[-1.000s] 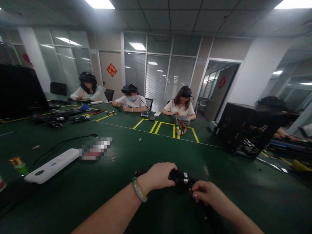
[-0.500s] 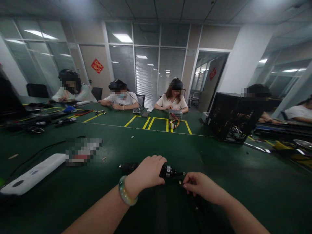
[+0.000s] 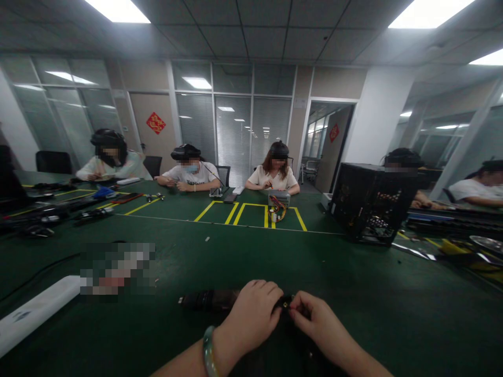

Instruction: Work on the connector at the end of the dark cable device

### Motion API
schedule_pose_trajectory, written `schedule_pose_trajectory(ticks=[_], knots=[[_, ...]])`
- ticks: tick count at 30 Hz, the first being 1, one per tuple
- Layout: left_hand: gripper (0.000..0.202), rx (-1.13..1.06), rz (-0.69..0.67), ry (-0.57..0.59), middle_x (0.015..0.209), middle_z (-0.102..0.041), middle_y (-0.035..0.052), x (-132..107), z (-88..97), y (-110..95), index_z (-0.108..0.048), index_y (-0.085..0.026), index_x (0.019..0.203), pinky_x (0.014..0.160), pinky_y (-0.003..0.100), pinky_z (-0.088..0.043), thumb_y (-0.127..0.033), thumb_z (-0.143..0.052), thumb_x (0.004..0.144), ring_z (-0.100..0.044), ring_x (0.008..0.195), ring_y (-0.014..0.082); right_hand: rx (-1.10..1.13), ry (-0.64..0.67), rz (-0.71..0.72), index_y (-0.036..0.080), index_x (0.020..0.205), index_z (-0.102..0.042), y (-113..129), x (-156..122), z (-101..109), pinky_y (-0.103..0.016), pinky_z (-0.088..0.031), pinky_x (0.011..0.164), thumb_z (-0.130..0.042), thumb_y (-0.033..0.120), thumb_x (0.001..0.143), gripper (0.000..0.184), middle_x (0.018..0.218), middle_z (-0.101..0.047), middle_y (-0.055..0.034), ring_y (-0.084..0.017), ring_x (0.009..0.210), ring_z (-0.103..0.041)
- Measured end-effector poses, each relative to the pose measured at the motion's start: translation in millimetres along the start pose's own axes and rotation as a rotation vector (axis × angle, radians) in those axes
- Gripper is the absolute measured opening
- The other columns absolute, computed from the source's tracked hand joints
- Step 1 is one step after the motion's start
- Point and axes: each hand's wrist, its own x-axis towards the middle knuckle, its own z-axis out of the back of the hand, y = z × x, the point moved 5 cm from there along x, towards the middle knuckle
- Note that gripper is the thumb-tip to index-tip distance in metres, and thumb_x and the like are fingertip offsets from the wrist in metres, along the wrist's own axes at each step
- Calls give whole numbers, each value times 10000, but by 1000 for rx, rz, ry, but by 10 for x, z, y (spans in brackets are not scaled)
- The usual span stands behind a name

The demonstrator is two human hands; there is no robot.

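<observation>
Black cylindrical tool [image 3: 208,300] lies on green table [image 3: 353,293], long axis running 9-to-3. Left hand [image 3: 251,314] wraps its 3 o'clock end; right hand [image 3: 314,319] pinches tip there, touching.

A long green table [image 3: 251,251], marked with yellow tape lines [image 3: 236,212], carries a black open-frame computer case [image 3: 371,201], a small grey power unit with coloured wires [image 3: 278,201], a white flat device [image 3: 33,311] (near the left edge) with a black cable [image 3: 39,267], and dark tools [image 3: 58,212] at far left.
</observation>
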Motion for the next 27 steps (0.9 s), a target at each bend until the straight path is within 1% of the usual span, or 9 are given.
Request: schedule_pose_trajectory(ticks=[3,9,11,15,18,20,23,27], knots=[[110,-17,8,9,978,-613,9,-4,6,19,-590,-230,959,824,333,-397,-220,-560,854,-539,923,202,-46,-8,-1,193,817,-602,-18,2,-11,-195,-395,609,-556,219,866,72,745,-618,29,-136,698,-569],[151,-64,87,-11,921,-613,-7,-34,25,172,-587,-233,912,789,331,-390,-177,-586,772,-542,879,199,-138,58,-5,197,821,-618,4,-26,-54,-186,-380,591,-556,186,850,69,731,-630,34,-127,673,-568],[147,-90,104,-21,932,-619,-12,-43,34,191,-586,-241,933,800,331,-395,-205,-575,791,-551,886,197,-159,69,-1,198,824,-622,16,-36,-62,-185,-380,589,-552,184,849,75,738,-638,31,-127,674,-573],[177,-100,190,-39,949,-632,0,-62,56,192,-572,-244,1020,808,338,-411,-276,-526,853,-576,878,198,-193,78,0,194,824,-623,-14,-14,-72,-185,-388,581,-543,191,848,83,736,-646,21,-132,668,-580],[109,-31,157,-6,884,-630,22,-70,40,133,-587,-212,911,800,338,-413,-259,-519,840,-574,847,205,-214,91,4,196,818,-620,-49,8,-90,-188,-400,580,-535,203,850,91,733,-651,15,-141,669,-586],[88,13,131,-28,887,-631,29,-77,37,107,-583,-203,879,792,345,-416,-247,-541,815,-570,844,212,-234,85,18,205,817,-614,-60,9,-102,-194,-407,595,-520,215,863,105,744,-657,13,-148,683,-596],[81,8,71,-36,894,-642,23,-85,-7,79,-591,-207,875,800,344,-422,-264,-555,830,-576,851,208,-261,74,9,228,840,-604,-105,-6,-132,-213,-421,628,-494,237,882,118,801,-674,4,-164,724,-618],[117,5,2,-36,910,-663,31,-84,-83,61,-610,-199,919,818,347,-429,-278,-531,885,-586,879,209,-305,43,-26,243,828,-593,-194,-12,-157,-243,-428,628,-500,265,873,105,797,-669,-10,-186,704,-621]])
